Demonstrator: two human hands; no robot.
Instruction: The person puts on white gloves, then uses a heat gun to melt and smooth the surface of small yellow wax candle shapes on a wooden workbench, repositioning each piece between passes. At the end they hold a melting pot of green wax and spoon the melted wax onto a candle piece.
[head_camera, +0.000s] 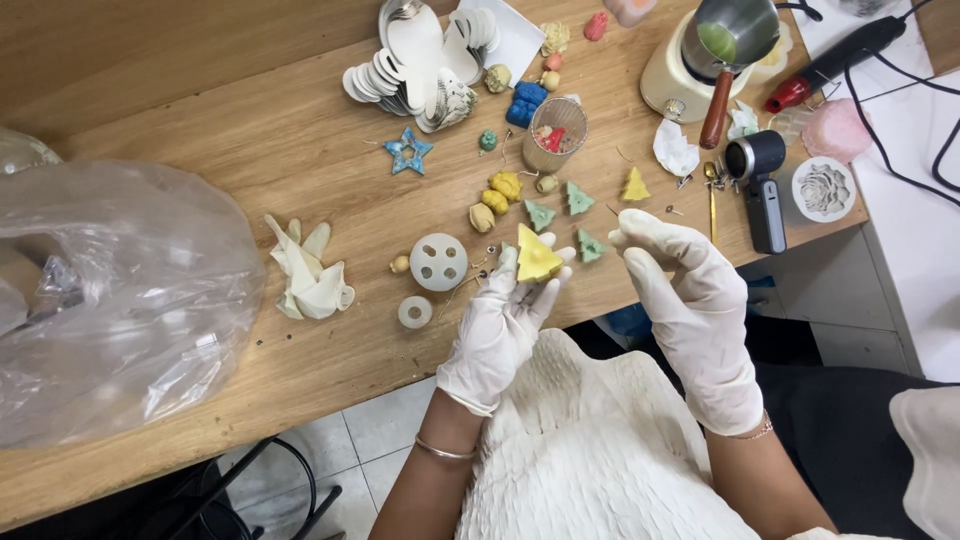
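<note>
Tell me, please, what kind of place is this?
Probably a small craft workbench for moulded wax or soap figures: a melting pot on its heater, a white round mould, and small tree-shaped pieces like the yellow tree in the left hand.

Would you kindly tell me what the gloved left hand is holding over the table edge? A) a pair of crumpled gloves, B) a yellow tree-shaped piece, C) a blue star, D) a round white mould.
B: the left hand grips a yellow tree-shaped piece in its fingertips, while the blue star, round white mould and crumpled gloves lie on the table.
</note>
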